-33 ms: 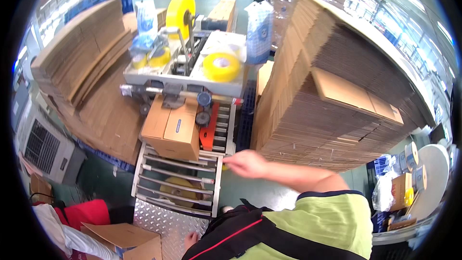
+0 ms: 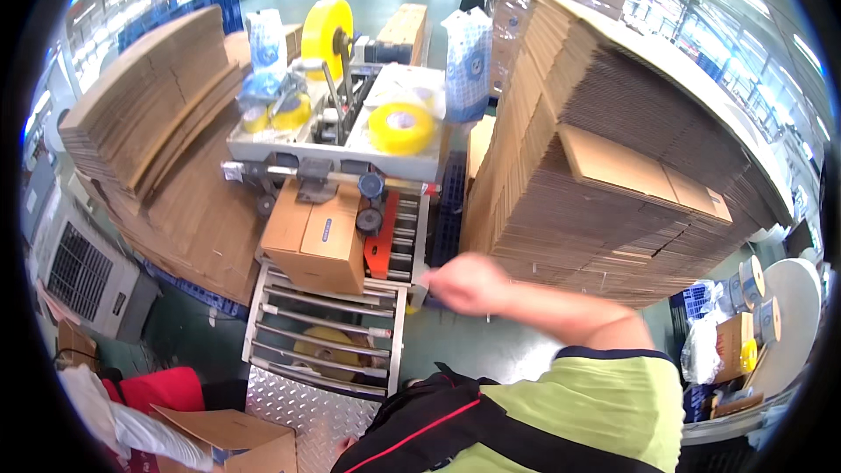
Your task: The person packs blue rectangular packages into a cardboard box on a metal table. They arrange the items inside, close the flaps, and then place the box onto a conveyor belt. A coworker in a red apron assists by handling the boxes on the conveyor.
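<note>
A sealed cardboard box (image 2: 315,241) sits at the taping machine's (image 2: 337,144) mouth, centre frame; the right hand (image 2: 469,283), grip clenched empty, hovers beside the roller conveyor (image 2: 324,333), likely needing to draw the box out.

The right hand (image 2: 469,283) is blurred, closed loosely and holding nothing, and reaches across toward the right edge of the roller conveyor (image 2: 324,333), just beside the tall stack of flattened cardboard (image 2: 613,166). A sealed cardboard box (image 2: 317,236) sits at the far end of the rollers, half under the taping machine (image 2: 337,153), whose top carries a yellow tape roll (image 2: 401,127). A second pile of flat cardboard (image 2: 153,123) leans at the left.
</note>
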The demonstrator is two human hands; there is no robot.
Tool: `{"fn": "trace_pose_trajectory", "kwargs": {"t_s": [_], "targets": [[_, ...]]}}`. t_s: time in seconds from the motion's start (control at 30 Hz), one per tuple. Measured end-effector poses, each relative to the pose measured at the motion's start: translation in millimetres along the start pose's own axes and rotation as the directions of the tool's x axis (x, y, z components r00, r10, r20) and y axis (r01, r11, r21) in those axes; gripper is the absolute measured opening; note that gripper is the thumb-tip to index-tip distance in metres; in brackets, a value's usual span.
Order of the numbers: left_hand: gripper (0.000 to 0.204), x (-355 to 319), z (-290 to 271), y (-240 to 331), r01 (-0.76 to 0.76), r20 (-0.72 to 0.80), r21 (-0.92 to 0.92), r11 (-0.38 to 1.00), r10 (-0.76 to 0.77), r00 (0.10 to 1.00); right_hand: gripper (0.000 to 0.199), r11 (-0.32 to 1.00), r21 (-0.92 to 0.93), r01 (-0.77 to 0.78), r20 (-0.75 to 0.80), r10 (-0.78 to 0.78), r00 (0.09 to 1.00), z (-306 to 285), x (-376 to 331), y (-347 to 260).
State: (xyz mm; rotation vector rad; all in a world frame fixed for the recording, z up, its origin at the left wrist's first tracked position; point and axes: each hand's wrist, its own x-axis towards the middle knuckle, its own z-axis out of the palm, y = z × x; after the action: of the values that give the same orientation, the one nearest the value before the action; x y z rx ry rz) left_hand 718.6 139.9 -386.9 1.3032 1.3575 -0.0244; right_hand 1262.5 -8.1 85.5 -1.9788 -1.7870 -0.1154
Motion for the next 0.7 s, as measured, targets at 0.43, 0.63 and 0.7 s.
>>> {"fn": "trace_pose_trajectory", "kwargs": {"t_s": [0.43,0.63,0.7], "targets": [[0.055,-149.8,-64.6,176.9,-0.476,-0.125,0.166,0.864,0.497,0.859,0.015,0.304,-0.827,-0.473,-0.55,-0.26,0.794,-352.1,-72.3,-17.9],[0.083,-399.6,-97.3,360.1,-0.61,-0.033,0.792,0.023,0.999,-0.006,0.012,0.179,-0.946,0.271,0.182,-0.398,0.899,-118.4,30.6,-353.2],[0.064,-415.2,-101.4,332.2,-0.706,-0.191,0.694,0.14,0.982,0.007,0.014,0.358,-0.773,0.523,0.304,-0.515,0.802,-69.3,7.7,-431.9]]}}
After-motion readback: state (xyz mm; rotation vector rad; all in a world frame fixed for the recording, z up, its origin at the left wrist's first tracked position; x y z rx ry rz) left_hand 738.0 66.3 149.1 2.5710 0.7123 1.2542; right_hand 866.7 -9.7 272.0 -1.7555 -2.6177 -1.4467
